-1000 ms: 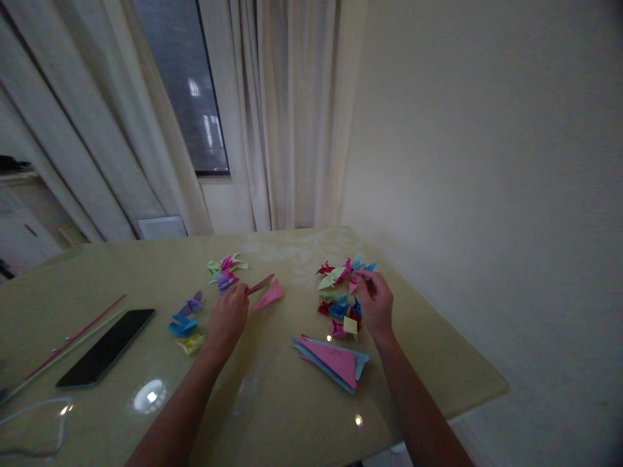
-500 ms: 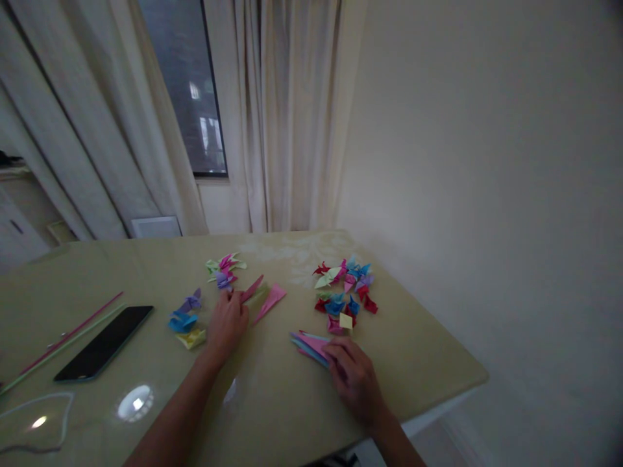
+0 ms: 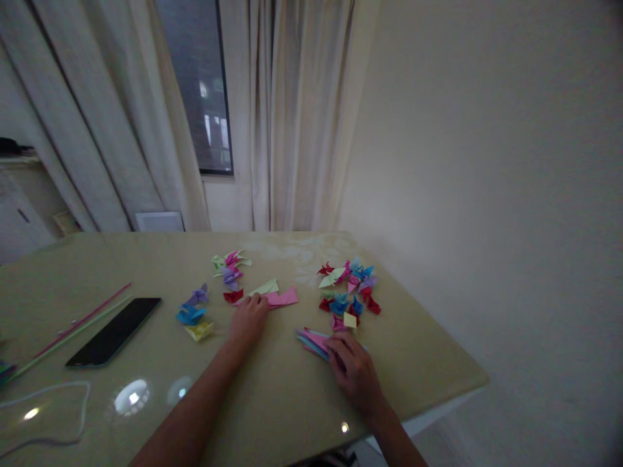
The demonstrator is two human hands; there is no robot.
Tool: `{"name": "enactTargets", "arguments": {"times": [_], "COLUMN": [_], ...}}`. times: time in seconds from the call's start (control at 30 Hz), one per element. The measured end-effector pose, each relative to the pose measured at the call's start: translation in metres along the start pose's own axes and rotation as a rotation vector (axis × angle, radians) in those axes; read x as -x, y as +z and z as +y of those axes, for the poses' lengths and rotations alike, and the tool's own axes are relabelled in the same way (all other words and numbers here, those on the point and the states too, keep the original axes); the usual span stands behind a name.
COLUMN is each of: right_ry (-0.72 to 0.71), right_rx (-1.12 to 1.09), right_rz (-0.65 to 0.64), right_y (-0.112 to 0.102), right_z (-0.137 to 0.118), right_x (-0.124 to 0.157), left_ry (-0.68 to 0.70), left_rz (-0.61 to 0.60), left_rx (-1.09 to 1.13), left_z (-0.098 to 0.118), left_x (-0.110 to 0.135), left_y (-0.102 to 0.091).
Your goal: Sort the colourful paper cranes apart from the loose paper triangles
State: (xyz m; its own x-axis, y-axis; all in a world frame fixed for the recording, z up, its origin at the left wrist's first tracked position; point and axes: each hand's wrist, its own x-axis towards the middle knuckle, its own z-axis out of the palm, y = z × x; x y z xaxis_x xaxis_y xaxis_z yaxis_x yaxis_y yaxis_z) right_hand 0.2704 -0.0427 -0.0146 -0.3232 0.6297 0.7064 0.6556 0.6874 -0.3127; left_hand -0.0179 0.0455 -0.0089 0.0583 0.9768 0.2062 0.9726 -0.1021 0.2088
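Note:
My left hand [image 3: 249,318] rests on the table with its fingers curled onto folded pink and green paper pieces [image 3: 277,295]. My right hand [image 3: 354,370] lies palm down on a stack of pink and blue paper sheets [image 3: 310,338], fingers bent over it. Just beyond the stack is a pile of small folded paper figures [image 3: 348,288] in red, blue, pink and green.
Another small cluster of folded figures [image 3: 230,267] lies further back, and blue, purple and yellow ones [image 3: 192,314] lie to the left. A black phone [image 3: 114,331], thin sticks [image 3: 80,324] and a cable [image 3: 43,405] sit at the left. The table's right edge [image 3: 457,353] is close.
My right hand came back from the pile of figures onto the paper stack. My left hand shifted right, and the pink and green pieces now lie flat under its fingertips.

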Motion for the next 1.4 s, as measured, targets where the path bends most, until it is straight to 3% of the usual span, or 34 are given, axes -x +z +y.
{"name": "enactTargets", "arguments": {"times": [0.33, 0.73, 1.0, 1.17, 1.27, 1.4], "right_ry": [-0.015, -0.034, -0.046, -0.042, -0.038, -0.008], "right_rx": [0.008, 0.039, 0.046, 0.036, 0.099, 0.254], "right_rz": [-0.006, -0.015, 0.002, 0.048, 0.123, 0.220], "right_y": [-0.001, 0.001, 0.000, 0.000, -0.002, -0.006], "right_z": [0.001, 0.002, 0.001, 0.003, 0.004, 0.006], "right_x": [0.000, 0.001, 0.000, 0.001, 0.003, 0.008], "left_ry": [0.107, 0.028, 0.106, 0.149, 0.314, 0.728], "left_rz": [-0.058, -0.137, -0.092, 0.002, 0.170, 0.410], "left_rx": [0.201, 0.134, 0.074, 0.115, 0.180, 0.265], "left_z": [0.000, 0.010, 0.016, 0.022, 0.027, 0.039], "left_x": [0.008, 0.012, 0.020, 0.017, 0.022, 0.035], "left_y": [-0.004, 0.003, 0.001, -0.004, -0.008, -0.014]}}
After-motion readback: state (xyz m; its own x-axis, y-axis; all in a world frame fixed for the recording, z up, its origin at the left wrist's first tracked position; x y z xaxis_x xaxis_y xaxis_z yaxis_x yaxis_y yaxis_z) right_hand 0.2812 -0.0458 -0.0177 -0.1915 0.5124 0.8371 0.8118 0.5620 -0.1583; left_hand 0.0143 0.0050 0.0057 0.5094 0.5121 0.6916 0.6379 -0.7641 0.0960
